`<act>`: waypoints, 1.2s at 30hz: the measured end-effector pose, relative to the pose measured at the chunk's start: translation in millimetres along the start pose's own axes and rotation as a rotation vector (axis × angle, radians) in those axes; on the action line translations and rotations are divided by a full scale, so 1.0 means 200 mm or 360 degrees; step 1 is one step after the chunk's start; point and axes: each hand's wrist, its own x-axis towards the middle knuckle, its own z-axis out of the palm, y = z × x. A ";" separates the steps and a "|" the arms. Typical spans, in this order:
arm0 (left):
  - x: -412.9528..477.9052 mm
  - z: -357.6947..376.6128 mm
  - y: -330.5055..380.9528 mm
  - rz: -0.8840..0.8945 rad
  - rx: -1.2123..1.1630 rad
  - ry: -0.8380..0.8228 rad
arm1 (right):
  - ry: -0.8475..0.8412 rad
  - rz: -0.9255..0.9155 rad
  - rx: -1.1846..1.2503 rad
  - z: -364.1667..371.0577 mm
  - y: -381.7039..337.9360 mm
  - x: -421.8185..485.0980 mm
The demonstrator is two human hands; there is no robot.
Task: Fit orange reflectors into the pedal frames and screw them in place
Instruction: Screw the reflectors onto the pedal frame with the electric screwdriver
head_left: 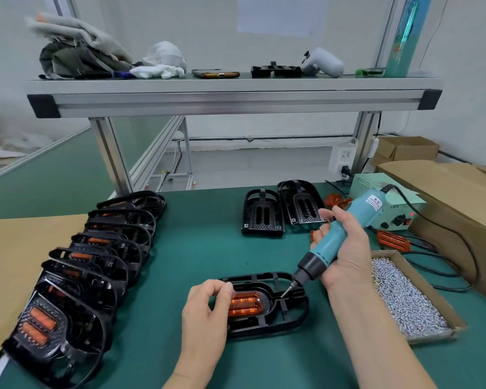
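From my station I see the left hand [208, 307] with its fingers curled in. Thumb and forefinger are closed on the nine o'clock end of the pedal frame [299, 315], and the knuckles are just beside the orange reflector [246, 304]. The reflector lies flat in the frame's centre pocket, its long side running nine to three. The frame itself lies flat on the green mat [208, 234], low in the middle of my view.

The right hand [345, 248] has all its fingers wrapped tight round the teal electric screwdriver [331, 244], which slants from two o'clock down toward eight. Its bit [286, 293] touches the frame just at the three o'clock side of the reflector. I cannot tell whether a screw sits under the tip. A black cable leaves the tool's upper end near the pale green power box [362, 186] at one o'clock.

Outward from the frame, at three o'clock, a cardboard tray [425, 290] holds a heap of silver screws [399, 293]. At two o'clock a loose reflector [392, 240] lies on the mat near the power box. At twelve o'clock two more black frames [263, 217] stand side by side. From nine round to ten o'clock a row of finished pedals [96, 262], orange showing inside them, leans one upon the next along a cardboard sheet [17, 248].
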 end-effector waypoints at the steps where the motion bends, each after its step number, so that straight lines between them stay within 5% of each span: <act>1: 0.00 0.00 0.00 -0.0030 -0.0040 -0.0005 | -0.0006 0.0015 0.0022 0.03 0.02 -0.02; 21: 0.01 -0.01 0.12 -0.0589 -0.1472 -0.0171 | 0.0210 -0.0173 0.0162 0.26 0.18 -0.11; 36: 0.00 0.01 0.12 -0.0951 -0.1671 -0.0094 | 0.0172 -0.0364 0.0125 0.27 0.19 -0.15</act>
